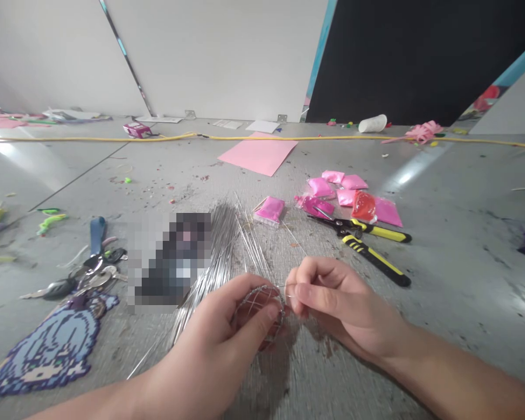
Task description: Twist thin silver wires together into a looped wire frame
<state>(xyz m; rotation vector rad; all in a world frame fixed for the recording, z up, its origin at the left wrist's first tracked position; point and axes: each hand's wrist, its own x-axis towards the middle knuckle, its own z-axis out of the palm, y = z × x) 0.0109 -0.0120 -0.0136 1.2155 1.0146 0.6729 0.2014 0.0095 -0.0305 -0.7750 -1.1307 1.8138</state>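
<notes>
My left hand is closed around a small round wire frame made of bent and twisted silvery wire, its thumb pressed on the near side. To the right of the frame, my right hand pinches a thin wire end that reaches across from it. Part of the frame is hidden behind my left fingers and thumb. Beyond my left hand lies a thick bundle of straight metal wires, with a few loose strands beside it. Black-and-yellow pliers rest with jaws apart beyond my right hand.
Several pink packets, one red packet and a separate pink packet lie farther back. Keys with a pixel-style charm sit at left, near a blurred-out object. A yellow cord crosses behind pink paper.
</notes>
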